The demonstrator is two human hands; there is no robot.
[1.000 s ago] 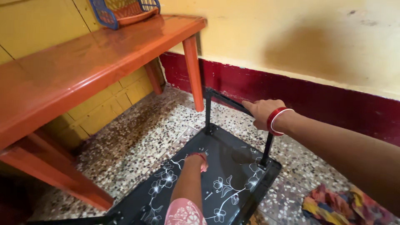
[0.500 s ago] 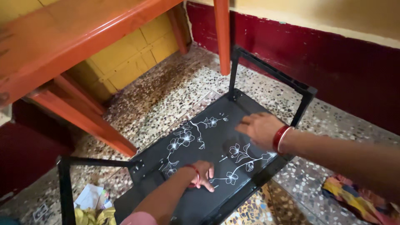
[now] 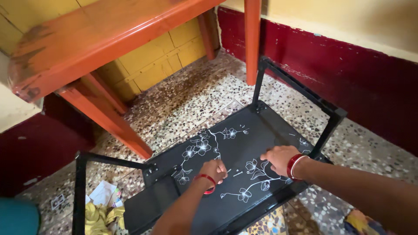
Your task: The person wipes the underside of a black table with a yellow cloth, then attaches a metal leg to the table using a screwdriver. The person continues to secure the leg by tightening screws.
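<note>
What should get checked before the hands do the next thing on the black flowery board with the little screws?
1. Both hands on the black panel: ok. The left hand and right hand rest on it.
2. Small screws within reach: ok, they lie between the hands.
3. Screw count: cannot tell, too small.
4. Panel lying flat on the speckled floor: ok.
5. Black frame legs standing up: ok; how tightly they are joined, cannot tell.
6. Room around: not ok. The orange table leg stands close, and papers and yellow cloth lie beside the panel.
</note>
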